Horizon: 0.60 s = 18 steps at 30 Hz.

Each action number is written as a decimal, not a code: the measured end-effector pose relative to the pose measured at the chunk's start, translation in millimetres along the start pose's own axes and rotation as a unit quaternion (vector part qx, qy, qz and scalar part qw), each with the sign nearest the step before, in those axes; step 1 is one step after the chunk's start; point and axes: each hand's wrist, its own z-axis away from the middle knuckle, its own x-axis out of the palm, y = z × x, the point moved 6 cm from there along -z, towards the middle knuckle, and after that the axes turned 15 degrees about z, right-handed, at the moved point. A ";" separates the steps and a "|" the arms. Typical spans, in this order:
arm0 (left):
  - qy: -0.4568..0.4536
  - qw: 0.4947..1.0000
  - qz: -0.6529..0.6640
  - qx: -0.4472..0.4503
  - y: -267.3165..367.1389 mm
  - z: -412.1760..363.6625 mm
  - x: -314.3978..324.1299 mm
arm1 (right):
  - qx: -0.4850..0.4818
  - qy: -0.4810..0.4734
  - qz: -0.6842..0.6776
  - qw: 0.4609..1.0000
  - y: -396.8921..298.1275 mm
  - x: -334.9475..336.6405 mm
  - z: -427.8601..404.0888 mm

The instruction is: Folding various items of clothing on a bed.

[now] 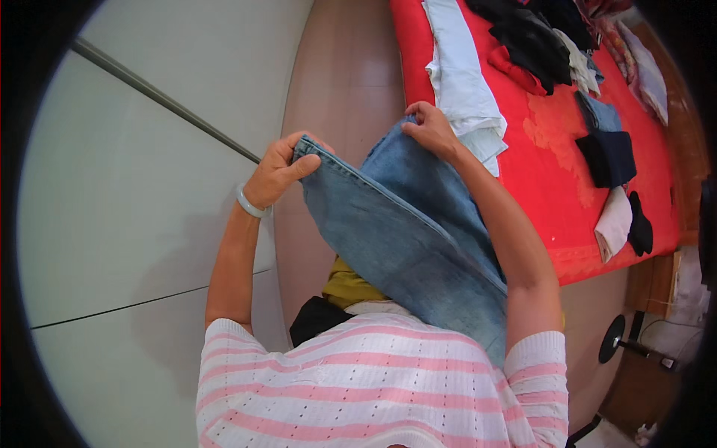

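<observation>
A pair of blue denim jeans (pixel 403 246) hangs stretched between my two hands, in front of my striped knit top. My left hand (pixel 283 168), with a pale bangle at the wrist, pinches the hem of one leg between thumb and fingers. The edge of the other denim part is gripped by my right hand (pixel 428 129), beside the bed. The lower end of the jeans passes under my right forearm and is partly hidden. Folded white and pale blue clothes (pixel 465 73) lie along the near edge of the red bed cover (pixel 538 224), just past my right hand.
Dark clothes (pixel 532 45) are heaped farther up the bed. Folded denim (pixel 602 112), a folded navy garment (pixel 605 159) and a pale pink cloth (pixel 613 224) lie nearer. Large pale cabinet panels (pixel 140 168) rise on the left. A black disc on a stand (pixel 611 339) is at lower right.
</observation>
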 end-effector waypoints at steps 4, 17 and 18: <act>0.039 0.999 0.004 0.001 20.8 16.3 20.3 | -0.263 0.100 -0.076 0.957 -98.7 -47.6 87.6; 0.015 0.970 -0.201 0.133 57.4 51.7 66.4 | -0.331 0.190 -0.202 0.902 -146.3 -32.9 188.1; 0.009 0.984 -0.162 0.078 55.0 52.8 65.2 | -0.344 0.187 -0.208 0.896 -150.2 -30.8 190.1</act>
